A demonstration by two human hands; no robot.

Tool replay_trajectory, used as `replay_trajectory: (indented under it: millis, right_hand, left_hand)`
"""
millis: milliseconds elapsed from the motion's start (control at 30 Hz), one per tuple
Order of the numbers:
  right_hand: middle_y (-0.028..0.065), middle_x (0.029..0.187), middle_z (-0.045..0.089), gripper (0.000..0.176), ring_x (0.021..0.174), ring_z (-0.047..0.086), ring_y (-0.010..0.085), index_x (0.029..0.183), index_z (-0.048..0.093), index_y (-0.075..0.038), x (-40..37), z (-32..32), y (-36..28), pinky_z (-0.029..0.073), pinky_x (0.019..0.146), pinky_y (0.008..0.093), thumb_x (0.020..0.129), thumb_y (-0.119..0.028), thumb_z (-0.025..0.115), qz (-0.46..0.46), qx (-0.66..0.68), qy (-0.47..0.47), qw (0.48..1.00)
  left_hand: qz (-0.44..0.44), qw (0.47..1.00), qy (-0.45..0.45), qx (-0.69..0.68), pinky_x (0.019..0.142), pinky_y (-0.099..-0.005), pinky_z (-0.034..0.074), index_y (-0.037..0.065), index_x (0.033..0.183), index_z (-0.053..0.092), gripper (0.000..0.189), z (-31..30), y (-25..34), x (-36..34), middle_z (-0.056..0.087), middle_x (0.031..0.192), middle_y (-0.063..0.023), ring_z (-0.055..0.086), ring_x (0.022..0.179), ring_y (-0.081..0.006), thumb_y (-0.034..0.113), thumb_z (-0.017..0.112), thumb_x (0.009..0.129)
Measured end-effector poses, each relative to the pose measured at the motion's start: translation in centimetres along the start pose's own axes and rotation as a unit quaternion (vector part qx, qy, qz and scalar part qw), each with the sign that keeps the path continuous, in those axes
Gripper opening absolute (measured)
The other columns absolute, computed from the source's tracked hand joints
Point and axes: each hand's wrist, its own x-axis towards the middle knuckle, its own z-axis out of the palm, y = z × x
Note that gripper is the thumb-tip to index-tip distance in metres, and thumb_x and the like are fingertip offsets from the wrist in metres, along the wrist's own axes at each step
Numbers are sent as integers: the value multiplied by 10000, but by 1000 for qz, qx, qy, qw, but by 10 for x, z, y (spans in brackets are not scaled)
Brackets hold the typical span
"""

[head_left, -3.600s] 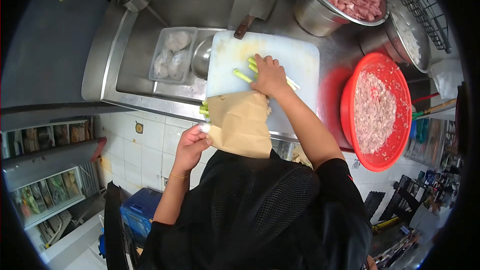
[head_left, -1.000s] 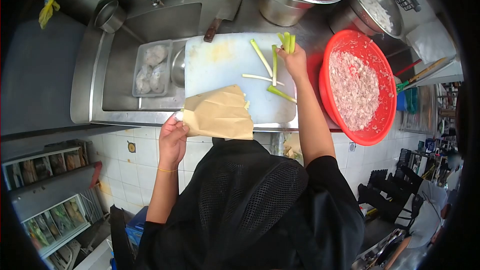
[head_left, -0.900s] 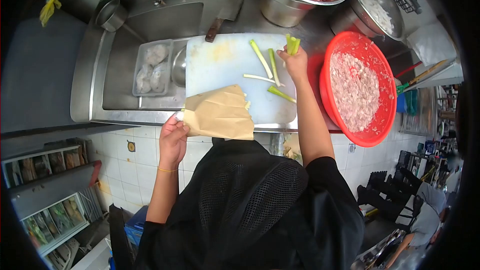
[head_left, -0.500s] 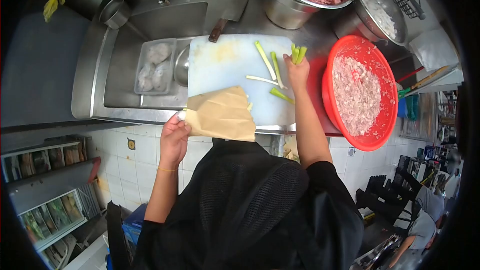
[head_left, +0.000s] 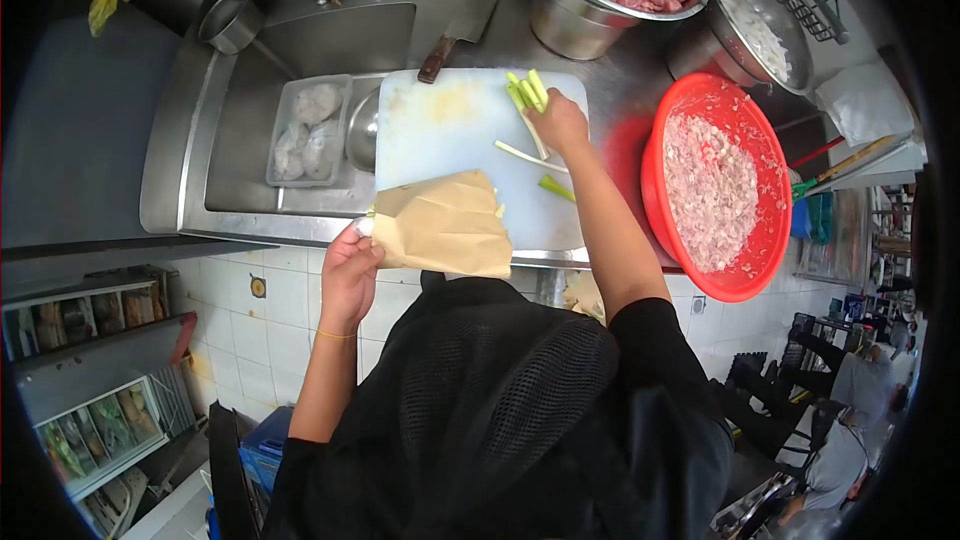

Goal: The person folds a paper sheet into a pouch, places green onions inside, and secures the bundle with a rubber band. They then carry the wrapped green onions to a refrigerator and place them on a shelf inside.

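Note:
My right hand [head_left: 562, 126] is closed round several spring onion stalks [head_left: 528, 92] above the right side of the white cutting board [head_left: 430, 145]. Below it on the board lie a white stalk [head_left: 525, 154] and a short green piece [head_left: 556, 187]. My left hand [head_left: 350, 268] grips the left end of a brown paper sheet [head_left: 445, 223], which overlaps the board's lower left corner. Something whitish shows at the left fingertips, and pale green bits peek out at the paper's edges. What lies under the paper is hidden.
A cleaver [head_left: 437, 60] rests behind the board. To the right stands a red basin [head_left: 780, 180] of minced meat; a steel pot [head_left: 575, 28] of sliced meat is behind. The sink [head_left: 235, 140] at left holds a plastic container [head_left: 335, 100]. Other people [head_left: 845, 460] are at far right.
My right hand has moved left over the board with its stalks and gathered up more that lay there. My left hand and the paper stay almost still.

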Motion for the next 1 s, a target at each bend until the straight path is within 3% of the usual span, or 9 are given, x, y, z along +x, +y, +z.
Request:
replay_trajectory:
  millis: [67,233,400,567,733,867,900,1000]
  right_hand:
    - [204,937,660,337,886,641,361,1049,562,-41,-4,5,-8,507,765,452,744,-171,618,-56,-60,-39,996]
    - [189,901,652,426,871,634,348,1082,509,-40,2,1,-11,498,776,437,707,-170,666,-69,-89,-73,991]
    - [184,911,650,472,894,626,354,1107,459,-98,-19,-28,-4,488,767,439,693,-169,676,-213,-80,-204,952]
    - [184,916,646,494,865,629,352,1139,439,-98,-42,-15,2,489,758,447,695,-129,654,-180,-128,-216,951]
    - [200,910,638,485,870,619,380,1137,429,-72,-47,-55,10,474,751,475,698,-117,632,-162,-79,-168,969]
    - [217,927,629,442,892,613,382,1120,430,-78,-82,-47,42,470,749,477,714,-92,605,-142,-90,-224,960]
    - [208,936,633,367,865,615,384,1091,436,-79,-96,-43,48,471,726,483,747,-68,563,-173,-74,-207,960]
    - [189,930,637,316,835,616,390,1072,439,-79,-110,-35,55,469,702,490,771,-60,535,-147,-98,-136,975]
  left_hand:
    - [-2,1000,2,3,967,-325,405,-51,1213,496,393,0,0,0,627,1135,-148,593,1057,-200,-11,523,823]
    - [-1,1000,8,1,972,-343,405,-40,1188,510,373,1,-1,-2,625,1138,-146,593,1060,-212,15,548,821]
    - [-2,1000,17,3,969,-345,410,-49,1185,507,372,0,-2,-2,625,1131,-153,593,1059,-214,20,550,822]
    - [0,1000,8,-7,956,-321,416,-56,1217,493,391,-2,-2,3,636,1110,-156,604,1038,-202,-34,502,826]
    - [-11,999,26,-31,959,-330,418,-48,1186,502,361,7,4,10,626,1120,-162,597,1052,-218,-16,500,826]
    - [-11,995,68,-72,975,-349,416,-49,1182,498,361,5,8,21,609,1137,-156,580,1079,-229,-7,493,823]
    - [-5,994,71,-84,980,-355,415,-49,1180,497,360,5,9,24,605,1139,-154,575,1086,-231,-5,491,823]
    - [-3,995,62,-75,985,-365,413,-43,1184,496,361,-4,10,30,599,1148,-154,563,1104,-238,-1,490,825]
